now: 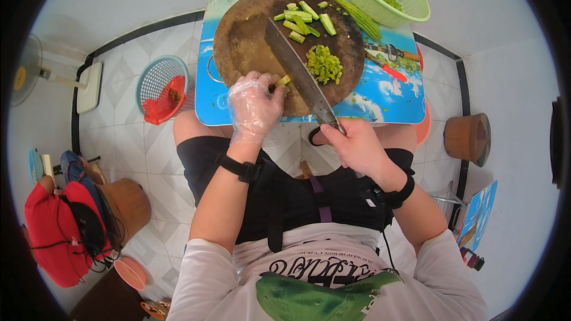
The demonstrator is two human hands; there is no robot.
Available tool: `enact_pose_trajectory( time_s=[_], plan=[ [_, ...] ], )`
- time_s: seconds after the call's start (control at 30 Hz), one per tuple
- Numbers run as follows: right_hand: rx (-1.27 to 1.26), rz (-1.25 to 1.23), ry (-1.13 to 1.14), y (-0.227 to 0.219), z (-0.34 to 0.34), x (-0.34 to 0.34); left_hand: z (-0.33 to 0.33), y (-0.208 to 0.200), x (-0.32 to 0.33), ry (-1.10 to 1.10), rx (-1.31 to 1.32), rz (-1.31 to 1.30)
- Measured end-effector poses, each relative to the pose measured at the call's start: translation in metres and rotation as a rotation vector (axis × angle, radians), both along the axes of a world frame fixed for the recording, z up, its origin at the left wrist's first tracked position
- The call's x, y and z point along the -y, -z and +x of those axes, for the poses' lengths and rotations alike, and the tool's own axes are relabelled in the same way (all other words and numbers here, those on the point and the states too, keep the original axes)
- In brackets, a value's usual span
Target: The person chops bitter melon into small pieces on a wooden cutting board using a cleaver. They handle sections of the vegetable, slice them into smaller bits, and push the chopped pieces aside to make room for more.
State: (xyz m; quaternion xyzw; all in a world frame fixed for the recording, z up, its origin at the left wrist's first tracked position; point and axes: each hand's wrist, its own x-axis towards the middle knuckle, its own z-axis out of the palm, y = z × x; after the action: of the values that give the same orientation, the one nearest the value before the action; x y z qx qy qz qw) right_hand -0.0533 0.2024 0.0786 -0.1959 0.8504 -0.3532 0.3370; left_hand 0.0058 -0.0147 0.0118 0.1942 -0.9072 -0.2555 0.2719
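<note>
My left hand, in a clear plastic glove, has its fingers curled over a cucumber piece near the front of the round wooden chopping board. In my right hand is the handle of a large kitchen knife. Its dark blade slants up and left across the board, right beside the cucumber piece. To the right of the blade lies a pile of diced green pieces. Several cucumber sticks with pale insides are scattered toward the far side of the board.
The board stands on a small blue-patterned table. A light green basket with chopped greens sits at its far right corner, by long green stalks, a peeler-like tool and a red-handled knife. A blue-grey basket is on the floor left.
</note>
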Motion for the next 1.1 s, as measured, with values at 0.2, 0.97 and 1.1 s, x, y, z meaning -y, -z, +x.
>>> enact_pose_trajectory(
  time_s=[0.2, 0.97, 1.1],
  plan=[
    [-0.043, 0.050, -0.032, -0.006, 0.002, 0.002, -0.001, -0.001, 0.000, -0.005, 0.031, 0.015],
    [0.016, 0.214, -0.097, -0.048, 0.005, 0.007, -0.001, -0.004, -0.001, 0.023, 0.050, 0.004],
    [-0.023, 0.223, -0.157, -0.036, -0.004, 0.013, -0.002, -0.005, -0.001, 0.021, 0.071, -0.004]
  ],
)
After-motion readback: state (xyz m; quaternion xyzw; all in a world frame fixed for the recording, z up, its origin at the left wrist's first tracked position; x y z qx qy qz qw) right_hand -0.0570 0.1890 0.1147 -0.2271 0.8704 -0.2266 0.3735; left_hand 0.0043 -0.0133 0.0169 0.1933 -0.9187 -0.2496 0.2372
